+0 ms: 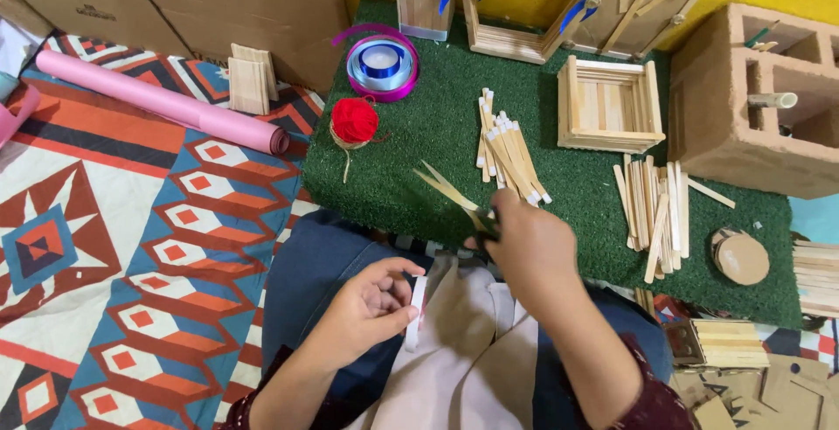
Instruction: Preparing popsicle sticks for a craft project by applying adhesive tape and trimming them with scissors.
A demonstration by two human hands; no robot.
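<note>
There is one camera, worn on the person's head. It looks down and forward, close over the lap, onto the green worktop point(419, 133) and patterned mat point(131, 220) beside it

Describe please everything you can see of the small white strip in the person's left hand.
The white strip is narrow, flat and thin, perhaps paper or tape; the material is not certain. It stands nearly upright, slightly bent. The left hand pinches it between thumb and fingers near its middle, so both ends stay free. It hangs above the person's lap, over beige cloth, close to the edge of the green mat.
</note>
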